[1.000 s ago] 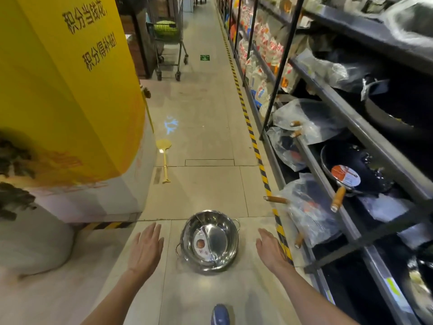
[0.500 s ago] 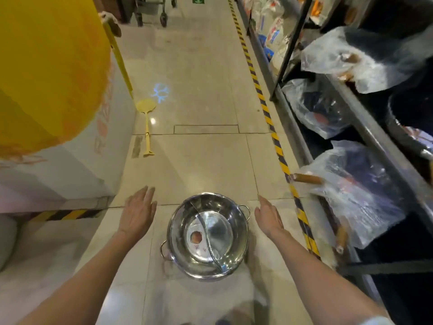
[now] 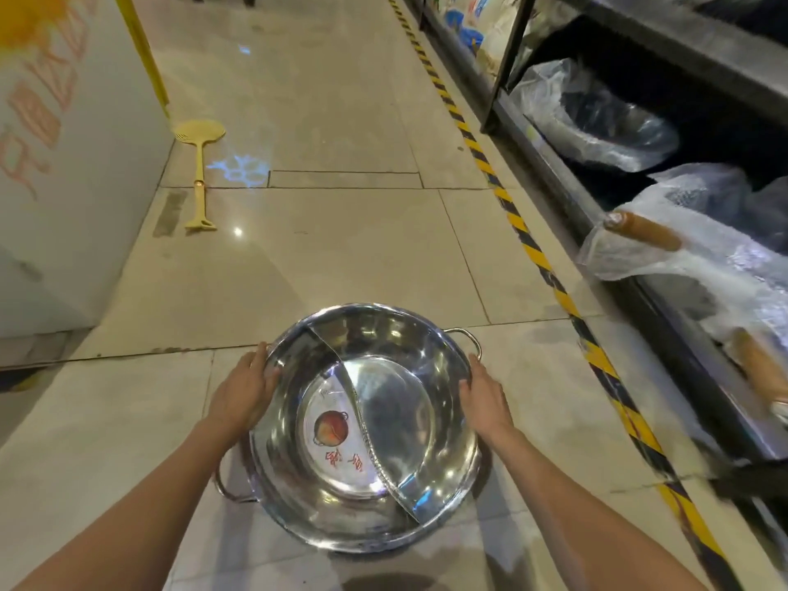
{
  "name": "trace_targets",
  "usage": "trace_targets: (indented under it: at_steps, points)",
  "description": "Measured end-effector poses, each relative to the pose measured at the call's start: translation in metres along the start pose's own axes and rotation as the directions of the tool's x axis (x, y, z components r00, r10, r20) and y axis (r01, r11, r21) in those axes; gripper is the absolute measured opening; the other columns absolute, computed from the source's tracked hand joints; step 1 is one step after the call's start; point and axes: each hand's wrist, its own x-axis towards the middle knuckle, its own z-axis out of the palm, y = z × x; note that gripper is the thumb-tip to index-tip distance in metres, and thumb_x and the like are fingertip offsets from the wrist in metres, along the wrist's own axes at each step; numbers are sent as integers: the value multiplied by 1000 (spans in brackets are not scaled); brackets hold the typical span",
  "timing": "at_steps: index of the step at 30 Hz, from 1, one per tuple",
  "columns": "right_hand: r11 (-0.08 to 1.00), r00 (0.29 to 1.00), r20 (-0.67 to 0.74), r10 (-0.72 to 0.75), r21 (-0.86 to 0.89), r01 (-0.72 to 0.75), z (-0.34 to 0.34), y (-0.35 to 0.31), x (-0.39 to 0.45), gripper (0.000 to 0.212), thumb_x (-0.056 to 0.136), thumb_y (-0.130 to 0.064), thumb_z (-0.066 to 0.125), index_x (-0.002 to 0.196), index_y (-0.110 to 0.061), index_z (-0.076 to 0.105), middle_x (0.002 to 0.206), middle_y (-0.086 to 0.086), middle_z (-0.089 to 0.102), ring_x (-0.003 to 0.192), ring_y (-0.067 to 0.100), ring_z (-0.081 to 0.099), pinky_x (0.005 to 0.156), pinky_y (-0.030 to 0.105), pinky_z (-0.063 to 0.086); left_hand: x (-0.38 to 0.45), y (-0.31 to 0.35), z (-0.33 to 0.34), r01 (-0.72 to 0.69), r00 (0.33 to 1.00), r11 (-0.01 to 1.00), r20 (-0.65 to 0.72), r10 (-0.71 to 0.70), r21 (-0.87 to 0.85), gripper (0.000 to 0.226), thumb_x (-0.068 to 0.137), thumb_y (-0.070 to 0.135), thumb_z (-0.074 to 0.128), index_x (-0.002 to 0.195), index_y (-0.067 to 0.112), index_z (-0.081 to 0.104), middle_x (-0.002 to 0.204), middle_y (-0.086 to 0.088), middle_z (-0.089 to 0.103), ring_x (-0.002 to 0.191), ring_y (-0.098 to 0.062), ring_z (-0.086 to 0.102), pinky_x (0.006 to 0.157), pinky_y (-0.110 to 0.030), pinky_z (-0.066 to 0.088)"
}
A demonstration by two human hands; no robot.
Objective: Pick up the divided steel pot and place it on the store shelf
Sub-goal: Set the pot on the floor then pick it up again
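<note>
The divided steel pot (image 3: 366, 424) is round and shiny, with a curved partition down its middle and a label with a red pot picture on its bottom. It sits low over the tiled floor in front of me. My left hand (image 3: 245, 388) presses against its left rim, and my right hand (image 3: 484, 394) grips the right rim just below one loop handle. The other loop handle sticks out at the lower left. The store shelf (image 3: 665, 300), dark metal, runs along the right side.
Bagged pans with wooden handles (image 3: 639, 230) stick out of the low shelf on the right. A yellow-black hazard stripe (image 3: 528, 245) borders it. A yellow skimmer (image 3: 199, 164) lies on the floor at left, beside a white and yellow display stand (image 3: 64, 164).
Both hands closed in from beside the pot and now hold its rim. The view has dropped lower and closer, so the pot looks much larger.
</note>
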Motion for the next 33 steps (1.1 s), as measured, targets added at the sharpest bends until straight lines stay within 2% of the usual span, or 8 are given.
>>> trace_targets:
  at_steps: [5, 10, 17, 22, 25, 29, 31, 33]
  points:
    - [999, 998, -65, 9, 33, -7, 5, 7, -6, 53, 96, -11, 38, 146, -20, 22, 102, 13, 65, 73, 21, 56, 69, 26, 46, -4, -3, 11, 17, 999, 998, -37, -19, -59, 43, 97, 28, 31, 136, 10, 26, 117, -28, 51, 102, -43, 54, 86, -51, 49]
    - [996, 997, -54, -53, 66, 56, 3, 14, -15, 60, 91, -2, 40, 144, -26, 26, 76, 12, 62, 62, 20, 55, 58, 29, 47, -9, -4, 7, -4, 1000, 1000, -24, 4, -14, 39, 93, 16, 42, 130, 17, 31, 105, -22, 50, 84, -36, 54, 74, -43, 50]
    - [981, 999, -39, 28, 195, -20, -11, 16, -18, 62, 86, 9, 45, 139, -24, 41, 88, 13, 71, 76, 24, 65, 78, 18, 45, 0, 7, -14, -45, 999, 998, -9, 45, -41, 58, 85, -5, 49, 137, 15, 36, 101, -23, 53, 87, -34, 53, 76, -39, 45]
    - [967, 997, -21, 77, 247, -70, -79, -2, -39, 61, 83, 10, 47, 134, -25, 48, 85, 10, 73, 68, 22, 63, 60, 6, 36, -2, 50, -80, -87, 995, 996, 52, 87, -1, 66, 82, -2, 56, 141, 14, 32, 94, -21, 52, 79, -28, 47, 71, -34, 39]
    - [958, 990, -8, 140, 256, -133, -138, -11, -64, 58, 84, 7, 48, 133, -24, 49, 87, 12, 74, 69, 22, 64, 62, 11, 40, -10, 98, -133, -119, 988, 992, 100, 115, 34, 63, 83, 4, 60, 140, 14, 34, 96, -26, 55, 86, -37, 53, 72, -36, 37]
    - [917, 956, -2, 293, 283, -281, -228, -15, -118, 58, 86, 6, 50, 139, -17, 41, 99, 10, 73, 86, 17, 68, 84, 17, 47, -36, 184, -200, -238, 960, 969, 170, 225, 60, 57, 83, 7, 61, 136, 11, 41, 97, -27, 60, 89, -37, 56, 69, -34, 35]
    - [894, 929, -17, 369, 280, -350, -276, -15, -157, 59, 86, 5, 52, 139, -18, 40, 90, 6, 71, 76, 12, 62, 74, 14, 43, -55, 234, -231, -296, 936, 953, 221, 275, 64, 55, 83, 5, 60, 135, 9, 42, 100, -28, 61, 91, -38, 57, 74, -36, 40]
    - [867, 895, -58, 441, 287, -409, -327, -14, -203, 56, 87, 3, 52, 137, -20, 45, 97, 8, 71, 83, 19, 65, 75, 16, 45, -80, 287, -263, -372, 895, 927, 282, 346, 44, 54, 82, 3, 61, 134, 8, 45, 98, -28, 61, 90, -39, 58, 76, -37, 42]
